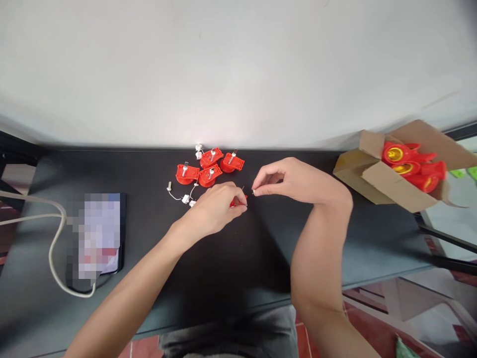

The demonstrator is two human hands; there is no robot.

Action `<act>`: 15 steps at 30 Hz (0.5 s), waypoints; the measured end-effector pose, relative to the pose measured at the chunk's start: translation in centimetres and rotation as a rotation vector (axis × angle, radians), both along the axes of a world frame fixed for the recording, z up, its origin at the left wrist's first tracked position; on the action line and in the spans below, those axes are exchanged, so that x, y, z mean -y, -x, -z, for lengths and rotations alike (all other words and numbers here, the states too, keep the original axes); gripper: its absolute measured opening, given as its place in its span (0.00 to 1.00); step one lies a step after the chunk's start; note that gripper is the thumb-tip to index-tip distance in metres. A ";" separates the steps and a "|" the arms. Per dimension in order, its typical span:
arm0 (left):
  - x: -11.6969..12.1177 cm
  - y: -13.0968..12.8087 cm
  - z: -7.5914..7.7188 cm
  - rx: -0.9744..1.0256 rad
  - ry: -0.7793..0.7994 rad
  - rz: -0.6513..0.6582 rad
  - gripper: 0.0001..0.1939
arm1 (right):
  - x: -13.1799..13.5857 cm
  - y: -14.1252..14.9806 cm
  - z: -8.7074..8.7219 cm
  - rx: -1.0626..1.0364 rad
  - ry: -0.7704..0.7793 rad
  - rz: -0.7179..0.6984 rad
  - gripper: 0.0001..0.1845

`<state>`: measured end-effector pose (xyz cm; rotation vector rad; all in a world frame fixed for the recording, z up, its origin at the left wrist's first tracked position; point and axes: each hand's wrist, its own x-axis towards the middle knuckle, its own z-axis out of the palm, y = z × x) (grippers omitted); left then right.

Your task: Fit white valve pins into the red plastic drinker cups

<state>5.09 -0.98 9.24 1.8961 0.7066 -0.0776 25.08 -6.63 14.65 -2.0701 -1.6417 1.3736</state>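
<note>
My left hand [216, 209] is closed around a small red plastic part [238, 201] just above the black table [238, 258]. Only the part's right end shows past my fingers. My right hand [286, 181] pinches a tiny white piece [254, 192] at its fingertips, a short gap to the right of the red part. Behind my left hand lie several red plastic parts with metal pins [208, 166] in a cluster. A few small white connectors on thin wires [184, 198] lie beside my left hand.
An open cardboard box [376, 176] holding red and yellow parts [413, 166] sits at the table's right end, partly over the edge. A phone [97, 238] with a white cable [52, 248] lies at the left. A pale wall stands right behind the table.
</note>
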 end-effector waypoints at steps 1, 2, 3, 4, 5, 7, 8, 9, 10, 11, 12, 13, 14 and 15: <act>0.0 0.0 0.1 0.000 0.002 -0.004 0.07 | 0.0 0.0 0.0 -0.002 -0.005 -0.006 0.08; -0.1 0.0 0.3 0.000 0.003 -0.008 0.07 | 0.1 0.0 0.0 -0.003 -0.012 -0.012 0.08; -0.1 0.0 0.4 0.001 0.004 -0.011 0.07 | 0.1 -0.1 0.0 -0.003 -0.019 -0.019 0.09; -0.1 0.0 0.5 0.002 0.005 -0.015 0.07 | 0.1 -0.1 0.1 -0.001 -0.024 -0.031 0.10; -0.2 0.0 0.6 0.003 0.005 -0.016 0.07 | 0.2 -0.1 0.1 0.003 -0.026 -0.045 0.11; -0.2 0.0 0.7 0.010 0.007 -0.015 0.08 | 0.1 -0.2 0.1 0.017 -0.018 -0.083 0.12; -0.2 0.0 0.7 0.015 0.009 -0.014 0.08 | 0.1 -0.2 0.1 0.023 -0.013 -0.100 0.12; -0.2 0.0 0.7 0.020 0.011 -0.012 0.09 | 0.0 -0.1 0.0 0.026 -0.009 -0.116 0.12; -0.2 0.0 0.7 0.025 0.012 -0.012 0.09 | 0.0 -0.1 0.0 0.027 -0.007 -0.131 0.12; -0.3 0.0 0.7 0.028 0.012 -0.012 0.09 | -0.1 -0.1 0.0 0.024 -0.008 -0.144 0.12; -0.3 0.0 0.8 0.029 0.012 -0.013 0.09 | -0.1 0.0 0.0 0.019 -0.008 -0.154 0.12; -0.3 0.0 0.8 0.029 0.012 -0.013 0.08 | -0.1 0.0 0.0 0.014 -0.008 -0.162 0.12; -0.3 0.0 0.8 0.029 0.013 -0.012 0.08 | -0.1 0.1 0.0 0.011 -0.007 -0.165 0.12; -0.3 0.0 0.8 0.029 0.014 -0.012 0.08 | -0.1 0.1 0.1 0.011 -0.006 -0.166 0.12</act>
